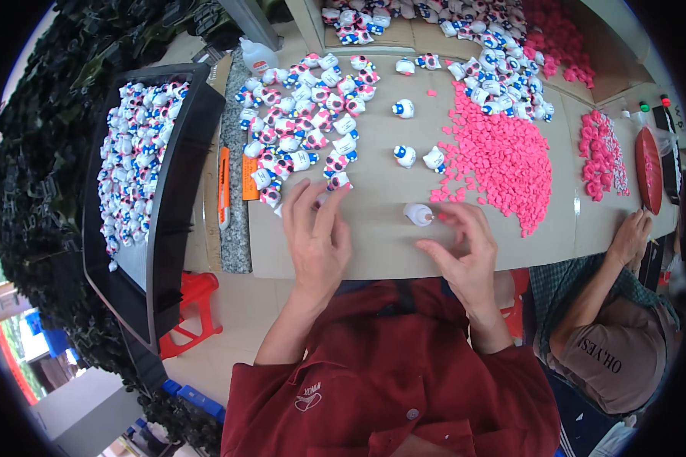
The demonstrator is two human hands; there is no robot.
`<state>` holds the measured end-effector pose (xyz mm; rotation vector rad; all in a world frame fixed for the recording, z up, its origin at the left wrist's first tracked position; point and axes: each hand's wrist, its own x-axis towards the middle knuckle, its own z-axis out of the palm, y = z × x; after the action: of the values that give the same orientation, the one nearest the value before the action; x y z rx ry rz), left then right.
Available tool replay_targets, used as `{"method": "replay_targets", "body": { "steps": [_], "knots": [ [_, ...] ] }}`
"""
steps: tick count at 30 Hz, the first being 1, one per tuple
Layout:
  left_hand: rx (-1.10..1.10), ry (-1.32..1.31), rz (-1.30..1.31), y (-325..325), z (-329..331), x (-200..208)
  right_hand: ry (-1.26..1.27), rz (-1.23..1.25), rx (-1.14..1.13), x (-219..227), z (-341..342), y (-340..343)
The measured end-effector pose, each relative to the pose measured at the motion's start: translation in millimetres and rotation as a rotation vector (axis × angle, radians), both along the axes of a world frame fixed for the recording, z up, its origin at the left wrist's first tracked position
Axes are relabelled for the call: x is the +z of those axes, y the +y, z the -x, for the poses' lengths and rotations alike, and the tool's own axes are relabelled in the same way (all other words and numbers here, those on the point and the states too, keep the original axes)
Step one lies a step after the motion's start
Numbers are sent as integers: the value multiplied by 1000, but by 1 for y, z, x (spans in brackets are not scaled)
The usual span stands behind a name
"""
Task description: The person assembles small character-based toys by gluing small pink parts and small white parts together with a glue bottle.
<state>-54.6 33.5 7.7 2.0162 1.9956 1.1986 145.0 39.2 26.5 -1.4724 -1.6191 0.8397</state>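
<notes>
My left hand [318, 240] is at the near edge of a group of small white cat-like figurines [305, 114] with pink and blue parts. Its fingers are spread, and a figurine partly shows behind them; whether they touch it is hidden. My right hand [471, 247] is open, thumb and fingers apart, beside a small white bottle [417, 214] with a narrow tip. A bit of pink shows by its fingertips, too small to make out. Beyond it lies a heap of small pink pieces [503, 156]. A few figurines [404, 157] stand apart between the group and the heap.
A black tray [183, 175] full of figurines is at the left. An orange cutter knife [223, 186] lies beside the work surface. More figurines spill from a cardboard box [610, 57] at the back. A co-worker's hand [631, 236] is at the right, near a red oblong dish [648, 167].
</notes>
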Motion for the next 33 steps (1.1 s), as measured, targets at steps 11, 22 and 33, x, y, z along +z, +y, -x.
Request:
{"method": "replay_targets", "body": {
  "steps": [11,22,33],
  "knots": [
    [-251,250,28,57,-42,12,2,-270,79,-15,2,5],
    [-483,-1285,582,18,-35,15,296,-201,64,-1,-29,-17],
    [-382,-1294,479,-3,-29,-13,60,-231,177,13,-29,-13]
  ]
}}
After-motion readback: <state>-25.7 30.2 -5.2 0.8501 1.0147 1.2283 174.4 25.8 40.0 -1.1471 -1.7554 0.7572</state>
